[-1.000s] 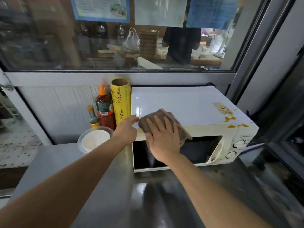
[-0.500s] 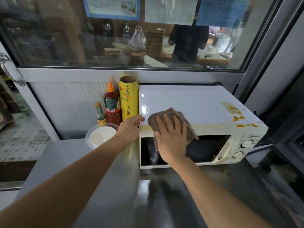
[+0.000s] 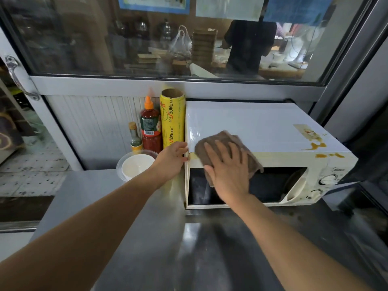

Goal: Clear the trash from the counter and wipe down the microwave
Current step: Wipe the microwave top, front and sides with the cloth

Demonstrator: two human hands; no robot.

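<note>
Right hand: fingers flat, pressing a brown cloth onto the front top edge of the microwave, which sits on the counter. Left hand: fingers apparently extended, braced against the microwave's left corner, holding nothing

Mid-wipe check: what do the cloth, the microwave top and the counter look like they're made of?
Cloth: brown, soft and matte, folds under the right hand; probably microfibre or terry.
Microwave top: glossy white, likely painted metal; it mirrors light, with orange stains at right.
Counter: brushed grey with streaky reflections, probably stainless steel.
</note>
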